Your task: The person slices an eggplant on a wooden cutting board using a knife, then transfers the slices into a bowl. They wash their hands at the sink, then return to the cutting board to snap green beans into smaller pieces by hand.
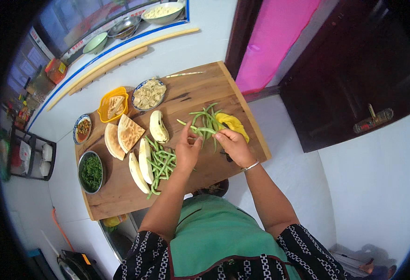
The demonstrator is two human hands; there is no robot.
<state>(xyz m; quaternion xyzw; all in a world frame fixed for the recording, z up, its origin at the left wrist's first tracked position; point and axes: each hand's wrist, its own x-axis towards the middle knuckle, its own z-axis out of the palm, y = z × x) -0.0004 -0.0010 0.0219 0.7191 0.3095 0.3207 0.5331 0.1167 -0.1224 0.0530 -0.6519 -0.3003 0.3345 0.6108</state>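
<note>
A long green bean [206, 130] stretches between my two hands over the right part of the wooden table. My left hand [189, 151] is closed around it, and the bean's tip pokes out past the index finger. The other end is pinched by thumb and fingers of my right hand [234, 145], which has a bracelet at the wrist. Just beyond my hands lies a loose pile of green beans [209, 114], with a crumpled yellow cloth or bag [233, 124] at its right. Another heap of green beans [163, 161] lies left of my left hand, beside peeled pale long vegetables [145, 161].
On the wooden table [116, 200] are flatbread wedges [130, 132], a yellow basket [103, 109], a plate of pale slices [149, 94], a sauce dish [82, 129] and a bowl of chopped greens [92, 172]. A dark bin [219, 188] stands below the front edge.
</note>
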